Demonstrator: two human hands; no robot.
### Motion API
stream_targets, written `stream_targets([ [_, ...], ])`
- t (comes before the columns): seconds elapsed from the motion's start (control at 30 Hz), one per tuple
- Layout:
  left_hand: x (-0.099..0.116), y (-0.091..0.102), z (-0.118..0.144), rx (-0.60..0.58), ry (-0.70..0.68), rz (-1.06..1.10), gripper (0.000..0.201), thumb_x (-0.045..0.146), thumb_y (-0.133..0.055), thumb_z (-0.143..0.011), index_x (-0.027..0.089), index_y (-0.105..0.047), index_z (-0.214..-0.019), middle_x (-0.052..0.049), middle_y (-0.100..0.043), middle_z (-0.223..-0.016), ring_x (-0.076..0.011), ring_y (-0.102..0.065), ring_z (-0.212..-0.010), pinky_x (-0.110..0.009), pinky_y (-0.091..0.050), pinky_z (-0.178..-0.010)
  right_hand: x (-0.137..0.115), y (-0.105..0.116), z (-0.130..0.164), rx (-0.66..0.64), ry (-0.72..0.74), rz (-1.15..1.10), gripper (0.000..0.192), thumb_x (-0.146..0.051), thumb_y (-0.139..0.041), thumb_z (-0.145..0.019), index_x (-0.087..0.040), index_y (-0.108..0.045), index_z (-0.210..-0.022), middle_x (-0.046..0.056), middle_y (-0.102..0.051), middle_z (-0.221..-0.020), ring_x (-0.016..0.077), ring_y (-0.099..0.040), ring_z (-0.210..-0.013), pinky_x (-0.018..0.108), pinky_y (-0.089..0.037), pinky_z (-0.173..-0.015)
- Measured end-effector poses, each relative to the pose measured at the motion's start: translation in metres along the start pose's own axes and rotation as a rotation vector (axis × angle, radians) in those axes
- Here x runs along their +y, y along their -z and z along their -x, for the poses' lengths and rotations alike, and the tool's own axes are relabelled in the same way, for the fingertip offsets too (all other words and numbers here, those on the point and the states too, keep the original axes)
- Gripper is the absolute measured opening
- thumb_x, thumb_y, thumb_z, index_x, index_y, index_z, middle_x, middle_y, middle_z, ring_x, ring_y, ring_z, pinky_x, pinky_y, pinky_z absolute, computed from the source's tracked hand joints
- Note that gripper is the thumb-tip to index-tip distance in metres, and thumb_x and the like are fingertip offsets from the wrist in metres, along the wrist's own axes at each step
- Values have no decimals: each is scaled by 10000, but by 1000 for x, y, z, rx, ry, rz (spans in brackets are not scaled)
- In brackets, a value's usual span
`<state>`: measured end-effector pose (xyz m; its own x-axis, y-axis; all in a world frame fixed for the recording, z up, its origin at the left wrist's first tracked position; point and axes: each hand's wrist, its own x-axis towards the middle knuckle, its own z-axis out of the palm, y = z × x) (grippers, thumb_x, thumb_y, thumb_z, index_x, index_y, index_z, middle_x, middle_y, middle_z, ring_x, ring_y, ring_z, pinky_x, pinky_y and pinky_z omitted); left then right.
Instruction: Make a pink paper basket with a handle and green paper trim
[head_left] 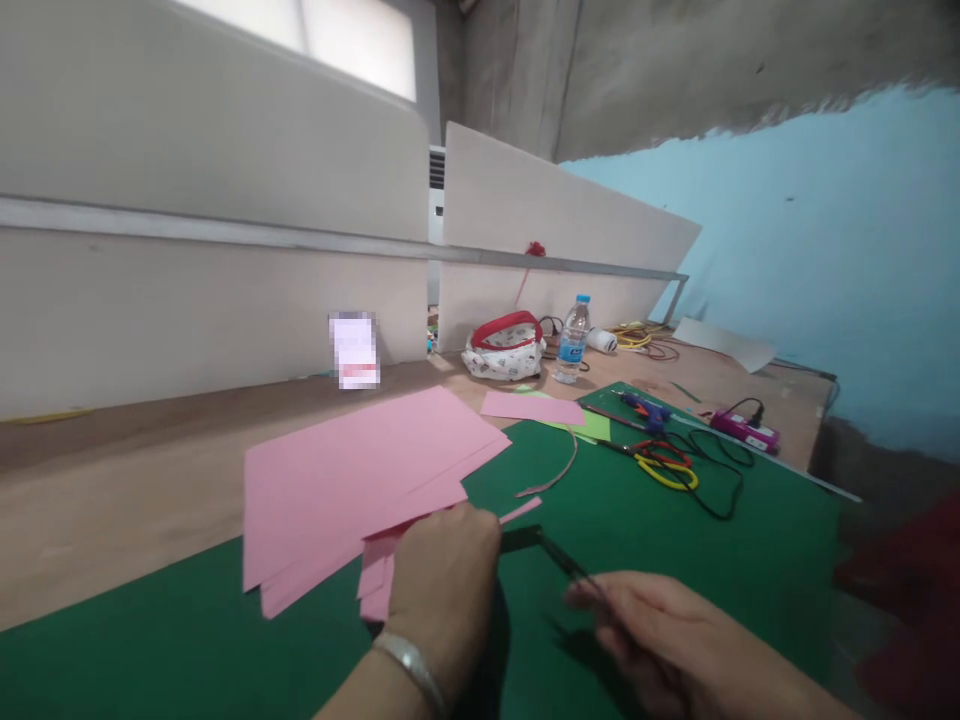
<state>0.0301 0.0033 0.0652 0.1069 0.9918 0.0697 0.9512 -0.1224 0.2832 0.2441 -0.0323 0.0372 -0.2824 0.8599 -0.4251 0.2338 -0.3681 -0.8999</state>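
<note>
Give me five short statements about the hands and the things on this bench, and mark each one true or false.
1. The left hand rests on a stack of pink paper. True.
2. The right hand holds a dark, thin tool. True.
3. The water bottle lies on its side. False: it stands upright.
4. The yellow-handled scissors are in the right hand. False: they lie on the green mat, apart from both hands.
5. The left wrist wears a metal bracelet. True.
</note>
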Motion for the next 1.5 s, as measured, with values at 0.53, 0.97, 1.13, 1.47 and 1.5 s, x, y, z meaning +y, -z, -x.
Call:
stream_targets([
  [0.53,-60,97,6,-202,0,747,163,304,-622,-703,172,-690,-637,46,-539,-577,-113,-433,-572,-221,-314,-552,-103,-9,-55,-82,648,406,469,-583,-548,-865,-248,-699,-1155,91,-623,-1190,278,-556,-1045,333,-523,-734],
  [0.97,-57,81,0,-232,-23,833,106,227,-637,-664,170,-721,-632,52,-520,-560,-116,-406,-584,-236,-301,-573,-87,-19,-71,-220,498,305,515,-618,-538,-858,-145,-705,-974,-40,-379,-641,90,-299,-555,220,-212,-483],
  [1.13,-52,61,-5,-327,1,859,109,256,-679,-651,171,-745,-642,62,-530,-523,-100,-394,-544,-224,-268,-539,-84,-38,-70,-160,502,90,309,-272,-761,-652,-161,-643,-915,-93,-359,-555,77,-306,-522,210,-232,-490],
  [1.47,-54,36,-15,-342,115,945,291,417,-732,-642,169,-733,-795,14,-653,-617,-109,-490,-518,-224,-317,-495,-73,-44,-85,-162,494,-150,410,-436,-853,-562,-150,-567,-632,-60,-479,-586,85,-395,-571,227,-313,-570],
  [1.5,-54,36,-15,-336,128,949,311,433,-735,-638,168,-721,-801,21,-638,-603,-103,-476,-502,-219,-304,-482,-72,-43,-87,-156,483,-170,425,-446,-858,-549,-149,-565,-631,-58,-488,-588,86,-404,-574,228,-319,-576],
])
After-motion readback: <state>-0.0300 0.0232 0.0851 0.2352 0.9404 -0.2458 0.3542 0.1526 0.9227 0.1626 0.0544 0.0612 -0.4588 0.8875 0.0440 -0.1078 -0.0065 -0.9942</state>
